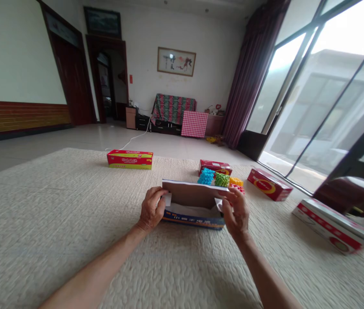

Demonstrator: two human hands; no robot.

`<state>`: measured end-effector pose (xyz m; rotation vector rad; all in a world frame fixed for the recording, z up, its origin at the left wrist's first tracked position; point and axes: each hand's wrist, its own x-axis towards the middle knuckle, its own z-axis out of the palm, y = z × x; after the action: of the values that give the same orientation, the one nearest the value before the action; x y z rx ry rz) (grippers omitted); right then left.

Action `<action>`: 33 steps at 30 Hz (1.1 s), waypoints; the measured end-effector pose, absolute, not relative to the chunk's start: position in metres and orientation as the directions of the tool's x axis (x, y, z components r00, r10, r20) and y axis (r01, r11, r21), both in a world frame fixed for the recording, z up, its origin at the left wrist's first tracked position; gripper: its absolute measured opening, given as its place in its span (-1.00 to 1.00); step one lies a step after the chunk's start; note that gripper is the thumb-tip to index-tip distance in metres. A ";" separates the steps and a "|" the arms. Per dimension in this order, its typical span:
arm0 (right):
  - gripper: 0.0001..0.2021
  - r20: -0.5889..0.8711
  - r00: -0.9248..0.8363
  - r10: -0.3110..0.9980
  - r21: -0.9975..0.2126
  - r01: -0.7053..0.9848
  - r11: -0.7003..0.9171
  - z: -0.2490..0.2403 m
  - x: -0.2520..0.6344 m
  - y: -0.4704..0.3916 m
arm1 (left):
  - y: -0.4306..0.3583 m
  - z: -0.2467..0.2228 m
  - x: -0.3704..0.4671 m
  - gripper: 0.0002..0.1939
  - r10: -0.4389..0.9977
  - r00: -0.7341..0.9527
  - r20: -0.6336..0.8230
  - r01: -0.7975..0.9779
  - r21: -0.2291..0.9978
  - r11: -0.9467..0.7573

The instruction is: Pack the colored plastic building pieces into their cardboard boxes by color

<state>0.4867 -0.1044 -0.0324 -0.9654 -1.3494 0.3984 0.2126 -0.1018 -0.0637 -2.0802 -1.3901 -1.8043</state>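
Note:
In front of me on the quilted cover lies a blue cardboard box [193, 220] with its lid raised at the back. Its inside looks grey-brown, and I make out no items in it. My left hand [152, 208] pinches the box's left end, by a small white side flap [167, 199]. At the right end, my right hand [236, 212] has thumb and fingers closed on the lid's edge and corner, near another white flap [218, 204]. Just behind the lid sit blue [206, 176], green [222, 179], yellow [236, 182] and red [239, 188] bumpy pieces, partly hidden.
A red and yellow-green box [130, 159] lies at the far left of the cream quilted cover [81, 206]. Behind the coloured pieces is a red box [215, 166]. Farther right are another red box [269, 184] and a long white and red box [336, 225].

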 end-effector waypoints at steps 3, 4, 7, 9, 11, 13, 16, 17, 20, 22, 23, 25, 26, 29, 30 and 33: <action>-0.39 0.707 0.105 0.699 -0.680 0.374 0.631 -0.027 0.484 -0.105 | -0.103 -0.061 0.212 -0.72 0.559 -0.034 0.828 0.618 0.457 -0.640; -0.36 0.699 0.065 0.712 -0.674 0.394 0.625 -0.026 0.484 -0.105 | -0.103 -0.061 0.211 -0.70 0.560 -0.012 0.828 0.613 0.448 -0.650; -0.38 0.646 -0.012 0.763 -0.679 0.449 0.581 -0.027 0.487 -0.102 | -0.100 -0.062 0.209 -0.64 0.575 0.050 0.816 0.601 0.436 -0.670; -0.41 0.613 -0.029 0.789 -0.674 0.501 0.542 -0.029 0.489 -0.099 | -0.097 -0.064 0.207 -0.62 0.594 0.069 0.802 0.598 0.443 -0.668; -0.43 0.587 -0.046 0.808 -0.660 0.551 0.511 -0.031 0.490 -0.096 | -0.094 -0.067 0.205 -0.61 0.613 0.071 0.787 0.598 0.458 -0.657; -0.45 0.572 -0.051 0.818 -0.650 0.580 0.491 -0.033 0.492 -0.093 | -0.091 -0.069 0.204 -0.62 0.631 0.077 0.772 0.599 0.470 -0.648; -0.48 0.560 -0.047 0.827 -0.644 0.604 0.470 -0.035 0.493 -0.090 | -0.091 -0.069 0.204 -0.65 0.672 0.081 0.736 0.591 0.508 -0.627; -0.49 0.556 -0.040 0.830 -0.643 0.612 0.460 -0.036 0.494 -0.089 | -0.091 -0.068 0.204 -0.65 0.695 0.079 0.715 0.583 0.532 -0.614; -0.53 0.539 0.025 0.842 -0.662 0.630 0.405 -0.037 0.496 -0.087 | -0.093 -0.063 0.205 -0.58 0.769 0.077 0.634 0.531 0.627 -0.570; -0.56 0.530 0.082 0.844 -0.690 0.621 0.373 -0.036 0.498 -0.086 | -0.094 -0.060 0.204 -0.51 0.811 0.088 0.578 0.483 0.687 -0.543; -0.57 0.527 0.101 0.844 -0.704 0.607 0.368 -0.036 0.499 -0.086 | -0.093 -0.058 0.203 -0.47 0.827 0.095 0.555 0.462 0.711 -0.530; -0.59 0.526 0.118 0.842 -0.734 0.563 0.379 -0.036 0.500 -0.086 | -0.093 -0.056 0.202 -0.40 0.848 0.105 0.520 0.431 0.744 -0.510; -0.60 0.526 0.121 0.842 -0.748 0.537 0.391 -0.036 0.501 -0.085 | -0.092 -0.055 0.202 -0.38 0.854 0.107 0.510 0.418 0.756 -0.504; -0.64 0.530 0.145 0.835 -0.790 0.442 0.425 -0.038 0.502 -0.083 | -0.092 -0.054 0.201 -0.35 0.866 0.102 0.490 0.397 0.778 -0.487; -0.65 0.530 0.154 0.834 -0.803 0.407 0.435 -0.039 0.503 -0.081 | -0.092 -0.053 0.201 -0.34 0.870 0.096 0.484 0.400 0.781 -0.479; -0.66 0.517 0.185 0.836 -0.840 0.298 0.453 -0.042 0.504 -0.077 | -0.093 -0.051 0.202 -0.34 0.875 0.063 0.479 0.424 0.781 -0.458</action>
<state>0.5038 -0.0768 -0.0424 -1.0949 -1.3844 0.5125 0.2021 -0.0930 -0.0507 -2.5605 -1.7308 -1.8429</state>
